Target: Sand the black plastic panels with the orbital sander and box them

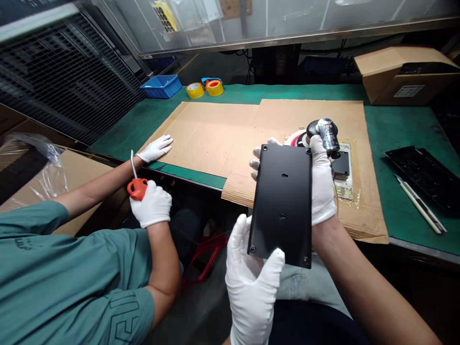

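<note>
A flat black rectangular panel (282, 201) with a hole near each corner and two small slots is held up in front of me, tilted. My gloved left hand (253, 282) grips its lower end, thumb on the front face. My gloved right hand (321, 189) holds its right edge and upper part from behind, with fingertips showing past the left edge. Just behind the right hand is a black and silver power sander (326, 134) with a round pad, on the cardboard sheet (215, 139). Beside it, a small dark block (341, 164) sits on a taped patch.
At left a co-worker in a green shirt (89, 278) holds an orange air blow gun (137, 188). On the green table (406, 129) are a black molded part (427, 175), a pen-like tool (420, 203), tape rolls (194, 90), a blue bin (162, 86) and an open carton (406, 79).
</note>
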Demonstrator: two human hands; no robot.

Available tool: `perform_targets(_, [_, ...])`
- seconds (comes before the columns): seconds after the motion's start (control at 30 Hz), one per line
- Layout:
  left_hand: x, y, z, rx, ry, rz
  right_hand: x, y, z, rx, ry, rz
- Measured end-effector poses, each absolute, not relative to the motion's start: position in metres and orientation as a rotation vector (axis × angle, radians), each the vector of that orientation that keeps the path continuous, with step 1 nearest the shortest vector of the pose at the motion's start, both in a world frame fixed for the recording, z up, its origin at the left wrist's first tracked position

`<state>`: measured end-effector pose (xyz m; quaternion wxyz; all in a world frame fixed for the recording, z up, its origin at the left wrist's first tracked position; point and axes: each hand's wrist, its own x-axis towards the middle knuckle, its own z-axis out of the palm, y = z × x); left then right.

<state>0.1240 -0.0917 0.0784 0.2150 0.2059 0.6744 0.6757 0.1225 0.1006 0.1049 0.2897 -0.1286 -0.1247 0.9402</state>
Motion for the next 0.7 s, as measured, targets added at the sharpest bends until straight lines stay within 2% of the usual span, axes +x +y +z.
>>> perform_targets(0.33, [0.112,-0.084,0.086,0.336,1.48,2.053,0.117,0.1,0.085,-0.516,-0.087,2.545])
perform_targets(0.7, [0.112,-0.084,0.092,0.295,1.449,2.048,0.115,0.09,0.091,-0.745,0.019,2.501])
